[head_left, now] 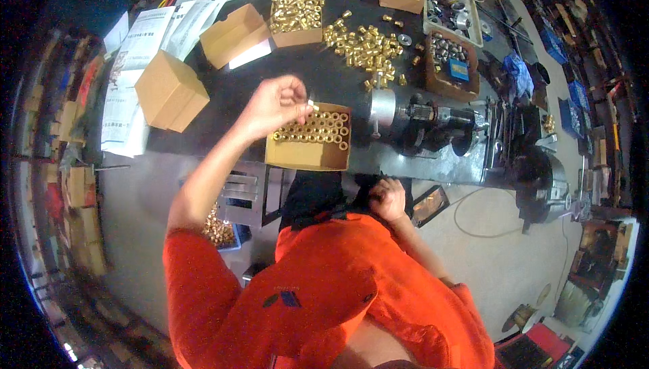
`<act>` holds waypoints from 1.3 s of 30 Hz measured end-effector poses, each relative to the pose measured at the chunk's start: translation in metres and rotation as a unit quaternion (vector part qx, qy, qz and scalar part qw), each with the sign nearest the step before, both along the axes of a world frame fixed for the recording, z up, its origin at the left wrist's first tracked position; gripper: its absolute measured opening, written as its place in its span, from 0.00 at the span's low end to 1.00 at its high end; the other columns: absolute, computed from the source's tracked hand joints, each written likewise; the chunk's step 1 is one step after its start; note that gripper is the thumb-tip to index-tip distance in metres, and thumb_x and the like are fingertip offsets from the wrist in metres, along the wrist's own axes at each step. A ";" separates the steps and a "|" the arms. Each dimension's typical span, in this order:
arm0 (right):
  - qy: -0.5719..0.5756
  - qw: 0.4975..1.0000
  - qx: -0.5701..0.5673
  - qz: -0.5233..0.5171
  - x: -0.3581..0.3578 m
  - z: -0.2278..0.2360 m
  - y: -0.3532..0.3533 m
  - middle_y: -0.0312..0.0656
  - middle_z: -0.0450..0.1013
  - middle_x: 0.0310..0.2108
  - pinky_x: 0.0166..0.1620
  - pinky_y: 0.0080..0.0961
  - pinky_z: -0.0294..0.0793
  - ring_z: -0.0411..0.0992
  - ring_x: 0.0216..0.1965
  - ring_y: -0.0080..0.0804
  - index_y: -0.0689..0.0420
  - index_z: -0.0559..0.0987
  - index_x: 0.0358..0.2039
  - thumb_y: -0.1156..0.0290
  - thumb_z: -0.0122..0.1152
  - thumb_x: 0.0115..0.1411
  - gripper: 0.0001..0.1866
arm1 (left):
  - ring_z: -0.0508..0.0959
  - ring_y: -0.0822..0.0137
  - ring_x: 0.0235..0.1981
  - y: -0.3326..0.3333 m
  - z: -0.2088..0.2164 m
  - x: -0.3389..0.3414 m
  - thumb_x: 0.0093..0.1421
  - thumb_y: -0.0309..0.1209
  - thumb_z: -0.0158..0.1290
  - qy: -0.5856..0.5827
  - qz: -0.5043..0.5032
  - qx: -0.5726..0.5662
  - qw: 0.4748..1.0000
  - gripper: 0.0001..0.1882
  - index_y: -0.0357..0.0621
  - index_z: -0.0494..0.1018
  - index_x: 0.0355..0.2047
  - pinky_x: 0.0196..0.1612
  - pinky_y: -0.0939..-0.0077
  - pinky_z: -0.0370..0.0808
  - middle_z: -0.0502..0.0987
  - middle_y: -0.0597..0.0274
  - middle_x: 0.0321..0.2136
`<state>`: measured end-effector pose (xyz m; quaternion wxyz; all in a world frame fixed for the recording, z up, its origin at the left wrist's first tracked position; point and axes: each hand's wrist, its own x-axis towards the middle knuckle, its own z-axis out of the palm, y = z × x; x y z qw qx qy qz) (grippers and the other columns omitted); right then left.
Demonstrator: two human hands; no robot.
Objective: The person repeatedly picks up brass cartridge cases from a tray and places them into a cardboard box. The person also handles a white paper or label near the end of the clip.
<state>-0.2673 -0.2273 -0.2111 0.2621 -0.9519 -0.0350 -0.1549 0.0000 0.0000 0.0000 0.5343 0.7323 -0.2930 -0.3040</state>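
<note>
My left grip [278, 107], nearly closed, pinches a small fitting [314, 106] at the fingertips, likely for its size, over the cardboard box [307, 157] where brass rings [318, 137] stand in rows, seemingly for neatness. My right grip [388, 200] curls near my lap [312, 199], contents unclear.

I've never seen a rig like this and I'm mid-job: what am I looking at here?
No machine arms here: these are a person's bare hands, seen from above by a wide fisheye camera worn on the head, so straight edges bend near the rim.

The left hand pinches a small bright piece above an open cardboard box holding rows of brass fittings. The right hand is below the table edge, by the lap.

On the dark table lie a loose brass pile, other boxes, papers and a metal fixture.
</note>
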 end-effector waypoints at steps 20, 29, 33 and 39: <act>0.057 0.998 -0.030 0.007 -0.007 -0.003 0.001 0.38 0.69 0.27 0.36 0.36 0.65 0.67 0.34 0.39 0.51 0.77 0.22 0.66 0.65 0.34 0.11 | 0.74 0.54 0.33 -0.012 -0.059 -0.046 0.52 0.31 0.56 -0.510 -0.213 0.093 0.828 0.06 0.49 0.74 0.31 0.35 0.56 0.70 0.71 0.60 0.29; 0.050 0.998 -0.024 0.004 -0.007 -0.007 0.001 0.37 0.70 0.26 0.37 0.36 0.65 0.67 0.34 0.39 0.51 0.79 0.23 0.66 0.65 0.34 0.11 | 0.75 0.53 0.33 -0.018 -0.063 -0.040 0.44 0.31 0.57 -0.547 -0.228 0.058 0.804 0.11 0.50 0.74 0.31 0.37 0.54 0.71 0.70 0.61 0.28; 0.066 0.997 -0.027 0.008 -0.006 -0.005 0.000 0.37 0.70 0.27 0.36 0.36 0.65 0.68 0.34 0.39 0.51 0.79 0.23 0.66 0.66 0.34 0.11 | 0.75 0.54 0.35 -0.019 -0.062 -0.036 0.42 0.31 0.57 -0.560 -0.229 0.048 0.795 0.12 0.49 0.74 0.31 0.40 0.53 0.71 0.70 0.61 0.27; 0.039 0.999 -0.002 0.000 -0.005 -0.003 0.001 0.38 0.71 0.27 0.35 0.36 0.66 0.68 0.32 0.40 0.53 0.78 0.22 0.69 0.65 0.35 0.10 | 0.75 0.54 0.35 -0.020 -0.058 -0.036 0.43 0.29 0.56 -0.556 -0.242 0.064 0.793 0.11 0.48 0.74 0.31 0.41 0.55 0.71 0.70 0.61 0.27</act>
